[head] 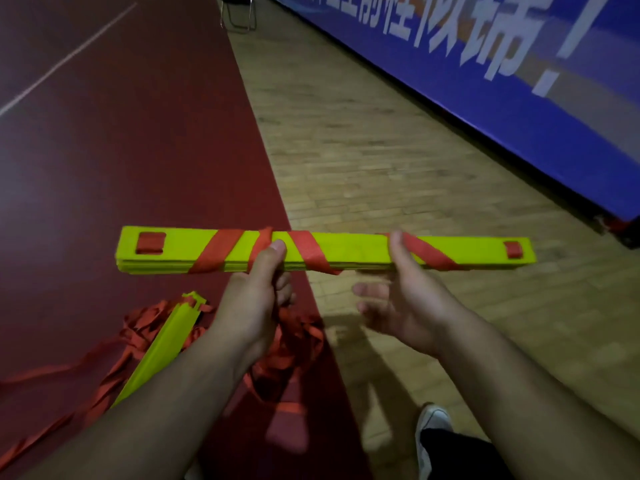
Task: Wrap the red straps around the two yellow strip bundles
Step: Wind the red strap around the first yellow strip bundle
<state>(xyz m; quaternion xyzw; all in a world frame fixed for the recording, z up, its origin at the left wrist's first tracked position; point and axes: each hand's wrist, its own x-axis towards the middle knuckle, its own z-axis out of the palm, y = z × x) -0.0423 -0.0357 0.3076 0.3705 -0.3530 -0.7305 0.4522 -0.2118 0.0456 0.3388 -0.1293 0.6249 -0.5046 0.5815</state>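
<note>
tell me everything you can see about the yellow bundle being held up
The yellow bundle is a flat stack of long, plastic-looking strips, held level across the view above the floor. A red strap winds diagonally round it in several turns; a small red tab shows near each end. The left hand grips its middle, thumb on top; the right hand holds it further right, thumb on the strap.

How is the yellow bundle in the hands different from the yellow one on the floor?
The held bundle is lifted level, gripped by the left hand; the floor bundle lies slanted on the red mat. A red strap winds diagonally around the held bundle; the floor bundle rests among loose straps. Both are yellow strip stacks.
</note>
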